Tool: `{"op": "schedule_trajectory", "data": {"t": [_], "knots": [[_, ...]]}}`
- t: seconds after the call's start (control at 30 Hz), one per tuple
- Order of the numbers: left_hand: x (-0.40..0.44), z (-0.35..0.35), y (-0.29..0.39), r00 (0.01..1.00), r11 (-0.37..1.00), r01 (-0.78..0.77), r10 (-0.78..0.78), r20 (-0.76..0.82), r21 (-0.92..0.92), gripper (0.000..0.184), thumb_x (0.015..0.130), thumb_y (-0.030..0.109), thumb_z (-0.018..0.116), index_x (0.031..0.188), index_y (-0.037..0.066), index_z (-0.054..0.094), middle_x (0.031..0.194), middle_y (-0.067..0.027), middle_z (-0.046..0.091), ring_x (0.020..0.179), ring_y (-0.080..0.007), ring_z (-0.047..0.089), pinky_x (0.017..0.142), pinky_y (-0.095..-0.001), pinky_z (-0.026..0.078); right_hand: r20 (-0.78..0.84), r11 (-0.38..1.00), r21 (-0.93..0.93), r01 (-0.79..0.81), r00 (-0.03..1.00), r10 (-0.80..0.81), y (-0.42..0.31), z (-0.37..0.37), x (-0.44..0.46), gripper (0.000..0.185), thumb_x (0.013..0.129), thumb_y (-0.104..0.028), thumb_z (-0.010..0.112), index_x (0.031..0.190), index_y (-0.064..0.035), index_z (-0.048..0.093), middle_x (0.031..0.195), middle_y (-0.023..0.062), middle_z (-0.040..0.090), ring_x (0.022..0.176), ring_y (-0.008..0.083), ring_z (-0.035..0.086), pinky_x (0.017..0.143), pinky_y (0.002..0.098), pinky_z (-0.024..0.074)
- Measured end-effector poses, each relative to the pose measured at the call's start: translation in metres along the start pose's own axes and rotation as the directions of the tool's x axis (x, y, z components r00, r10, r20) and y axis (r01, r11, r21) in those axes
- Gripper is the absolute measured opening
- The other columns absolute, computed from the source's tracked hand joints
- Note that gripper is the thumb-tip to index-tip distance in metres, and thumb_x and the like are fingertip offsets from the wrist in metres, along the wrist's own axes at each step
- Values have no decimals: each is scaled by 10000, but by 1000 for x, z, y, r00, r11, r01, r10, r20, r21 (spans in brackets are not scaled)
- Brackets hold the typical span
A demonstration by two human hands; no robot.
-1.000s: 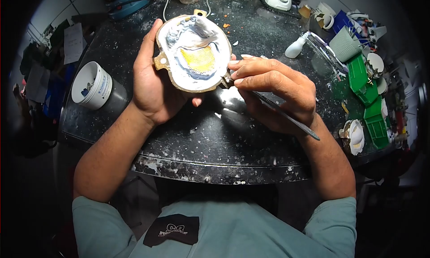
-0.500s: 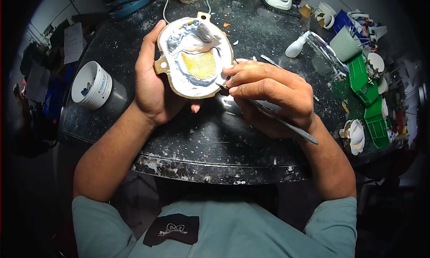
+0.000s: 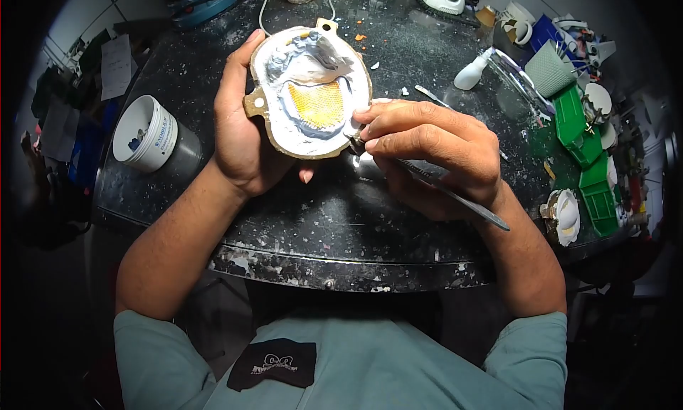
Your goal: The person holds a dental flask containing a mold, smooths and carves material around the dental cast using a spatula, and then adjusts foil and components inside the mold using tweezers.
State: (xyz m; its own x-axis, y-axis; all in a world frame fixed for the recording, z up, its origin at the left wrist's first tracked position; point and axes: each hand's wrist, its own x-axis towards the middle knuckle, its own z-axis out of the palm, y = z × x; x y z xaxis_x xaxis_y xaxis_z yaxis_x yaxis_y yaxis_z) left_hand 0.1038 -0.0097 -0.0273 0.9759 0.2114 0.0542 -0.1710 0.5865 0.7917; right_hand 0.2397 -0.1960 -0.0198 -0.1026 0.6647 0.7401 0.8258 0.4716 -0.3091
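My left hand [image 3: 245, 136] holds a brass-rimmed flask half [image 3: 283, 61] filled with white plaster, its open face turned up towards the camera. A yellow mesh-textured patch [image 3: 316, 104] lies in the middle of the plaster, with grey material around it. Between the fingers of my right hand [image 3: 434, 150] is a thin metal tool [image 3: 469, 205], its handle slanting down to the right. The tool's tip is at the lower right rim of the flask, partly hidden by my fingertips.
A white tub [image 3: 146, 134] stands at the left. Right of my hands are a dropper bottle [image 3: 471, 74], green trays [image 3: 597, 196], a textured cup [image 3: 549, 70] and a plaster-filled piece [image 3: 565, 218]. Another slim tool [image 3: 430, 95] lies behind my right hand.
The flask has tilted and shifted slightly down and right. The tip end of the tool in my right hand has moved a little left along with my fingertips, staying at the rim.
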Motion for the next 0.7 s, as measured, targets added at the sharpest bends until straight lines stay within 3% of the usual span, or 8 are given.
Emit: {"op": "schedule_trajectory", "data": {"t": [0.5, 0.7], "knots": [[0, -1, -1, 1000, 999, -19, 20, -12, 27, 879, 982, 684, 237, 1475, -25, 400, 1432, -248, 515, 913, -297, 748, 384, -266, 597, 5, 999, 21, 40, 999, -40, 2, 1, 2, 173, 766, 86, 754, 912, 8, 702, 953, 151, 739, 976, 308, 744, 890, 427, 602], [0, -6, 0, 999, 995, -25, 23, 23, 98, 907, 978, 692, 228, 1443, -61, 427, 1235, -266, 638, 920, -297, 745, 409, -254, 597, -26, 993, -56, 106, 994, -107, 12, 6, 0, 118, 782, 9, 760, 875, -16, 692, 941, 116, 721, 873, 276, 743, 787, 350, 620]]}}
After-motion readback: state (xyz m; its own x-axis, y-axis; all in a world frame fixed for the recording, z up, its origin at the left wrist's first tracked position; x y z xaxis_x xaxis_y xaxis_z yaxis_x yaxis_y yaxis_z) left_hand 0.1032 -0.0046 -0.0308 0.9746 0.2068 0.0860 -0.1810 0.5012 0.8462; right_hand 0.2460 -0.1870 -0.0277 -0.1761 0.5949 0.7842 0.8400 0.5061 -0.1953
